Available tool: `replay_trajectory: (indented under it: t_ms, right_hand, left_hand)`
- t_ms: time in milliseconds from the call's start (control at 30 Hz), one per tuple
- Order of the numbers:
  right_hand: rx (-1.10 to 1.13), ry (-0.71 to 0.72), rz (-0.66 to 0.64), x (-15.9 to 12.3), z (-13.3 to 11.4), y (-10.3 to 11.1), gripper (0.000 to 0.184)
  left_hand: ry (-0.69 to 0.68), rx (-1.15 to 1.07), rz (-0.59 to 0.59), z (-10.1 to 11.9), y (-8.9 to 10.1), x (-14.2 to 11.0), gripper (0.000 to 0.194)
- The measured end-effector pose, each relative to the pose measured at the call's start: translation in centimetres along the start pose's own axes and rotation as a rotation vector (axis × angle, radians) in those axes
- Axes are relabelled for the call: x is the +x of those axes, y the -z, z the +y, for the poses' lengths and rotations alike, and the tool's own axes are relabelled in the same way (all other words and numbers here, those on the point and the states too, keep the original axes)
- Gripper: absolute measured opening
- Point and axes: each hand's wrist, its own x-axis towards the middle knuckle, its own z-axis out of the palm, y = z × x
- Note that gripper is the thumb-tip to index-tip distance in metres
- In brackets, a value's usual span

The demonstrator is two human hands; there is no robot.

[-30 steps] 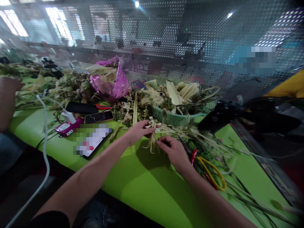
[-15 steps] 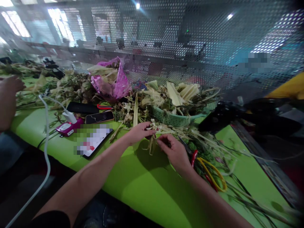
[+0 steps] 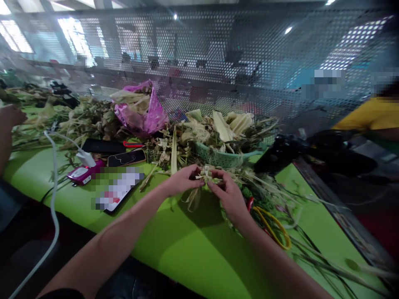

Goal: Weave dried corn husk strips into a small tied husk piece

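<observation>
Above the green tabletop point(image 3: 174, 245), a small bundle of pale dried husk strips point(image 3: 205, 171) is held between both my hands. My left hand point(image 3: 183, 181) grips its left side, with thumb and fingers pinched. From the other side, my right hand point(image 3: 229, 194) pinches it with thumb and bent fingers. Loose strip ends point(image 3: 193, 199) hang below the left fingers. Just beyond my right hand lie scissors with red handles point(image 3: 250, 203), partly covered by it, and a yellow loop point(image 3: 274, 226). The fingertips hide part of the bundle.
A green basket point(image 3: 218, 158) heaped with dried husks stands behind my hands. A pink plastic bag point(image 3: 152, 112), phones point(image 3: 126, 158), a purple power strip point(image 3: 82, 174) and a white cable point(image 3: 54, 207) are leftward. Another person's hand point(image 3: 11, 116) shows far left. A perforated screen point(image 3: 193, 54) runs behind.
My right hand has moved up from the hanging strip ends to the top of the bundle, close against my left fingers. The view has shifted slightly.
</observation>
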Motion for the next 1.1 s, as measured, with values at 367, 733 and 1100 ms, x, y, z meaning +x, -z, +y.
replay_trajectory:
  t_ms: [367,733,1100]
  right_hand:
    - [-0.062,-0.011,0.043,-0.5,-1.0,0.0,0.028]
    - [-0.016,0.017,0.084,0.8,-1.1,1.7,0.028]
    - [0.258,-0.111,0.076,0.3,-0.8,0.6,0.025]
  left_hand:
    - [-0.046,0.064,0.082,-0.2,-1.4,0.0,0.02]
    - [-0.072,0.122,0.065,0.4,-1.4,0.0,0.017]
    - [0.064,-0.312,0.176,0.2,-2.6,-0.2,0.031]
